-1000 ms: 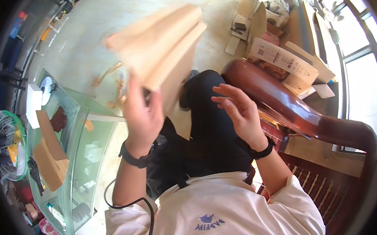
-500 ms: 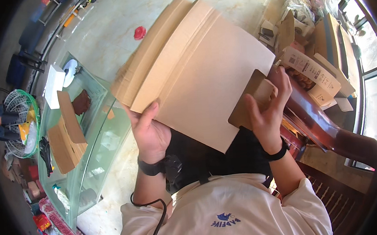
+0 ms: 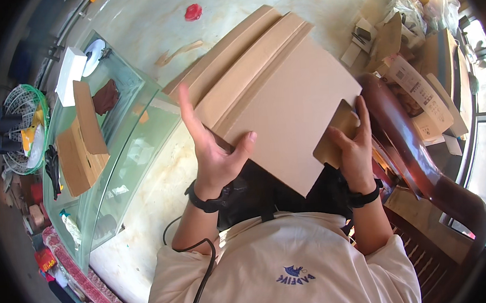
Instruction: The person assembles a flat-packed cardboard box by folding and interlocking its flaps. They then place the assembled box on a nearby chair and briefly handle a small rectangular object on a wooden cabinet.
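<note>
i find the folded cardboard [image 3: 285, 109] tilted above the dark trousers [image 3: 263, 192], between both hands. the left hand [image 3: 218, 159] is spread wide at its left edge; how firmly it bears, i cannot tell. the right hand [image 3: 357, 155] is narrowed on the right edge. i advise even, flat pressure from both sides, clear of the glass tank [image 3: 134, 170], to avoid creasing.

The folded tan cardboard box [image 3: 284, 101] looks matt and smooth, the curved reddish-brown wooden armrest [image 3: 402, 137] glossy, the angular greenish glass case [image 3: 128, 159] shiny.
</note>
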`<state>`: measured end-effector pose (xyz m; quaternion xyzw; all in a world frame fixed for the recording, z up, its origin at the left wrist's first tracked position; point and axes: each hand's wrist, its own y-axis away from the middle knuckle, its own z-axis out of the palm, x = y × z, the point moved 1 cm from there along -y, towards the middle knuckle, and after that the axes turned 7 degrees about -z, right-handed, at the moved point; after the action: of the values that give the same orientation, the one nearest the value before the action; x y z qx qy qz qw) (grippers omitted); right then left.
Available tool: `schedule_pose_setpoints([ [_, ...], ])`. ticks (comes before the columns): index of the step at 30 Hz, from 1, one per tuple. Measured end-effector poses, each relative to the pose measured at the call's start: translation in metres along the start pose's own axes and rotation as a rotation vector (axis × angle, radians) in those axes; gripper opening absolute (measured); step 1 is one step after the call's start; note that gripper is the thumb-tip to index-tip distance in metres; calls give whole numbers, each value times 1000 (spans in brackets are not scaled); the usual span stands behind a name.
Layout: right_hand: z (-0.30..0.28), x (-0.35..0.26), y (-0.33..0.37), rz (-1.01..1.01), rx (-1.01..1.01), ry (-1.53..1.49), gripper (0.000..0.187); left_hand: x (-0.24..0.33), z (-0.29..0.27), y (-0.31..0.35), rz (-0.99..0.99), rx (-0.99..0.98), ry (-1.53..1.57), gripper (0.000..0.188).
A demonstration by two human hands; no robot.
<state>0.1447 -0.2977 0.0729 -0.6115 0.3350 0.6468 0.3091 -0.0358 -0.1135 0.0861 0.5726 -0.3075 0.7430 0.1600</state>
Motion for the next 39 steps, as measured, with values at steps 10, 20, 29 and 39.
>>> schedule_pose_setpoints([
  [10,-13,-23,4,-209,17,125,99,-18,-45,-6,-26,216,-86,35],
  [20,-12,-9,14,-440,21,372,103,7,-47,-21,-190,605,248,56],
  [29,-24,-23,1,-203,18,-355,85,5,-68,-18,-175,364,233,42],
  [39,-39,-19,-9,98,-194,-592,51,-19,-99,0,-197,242,144,22],
])
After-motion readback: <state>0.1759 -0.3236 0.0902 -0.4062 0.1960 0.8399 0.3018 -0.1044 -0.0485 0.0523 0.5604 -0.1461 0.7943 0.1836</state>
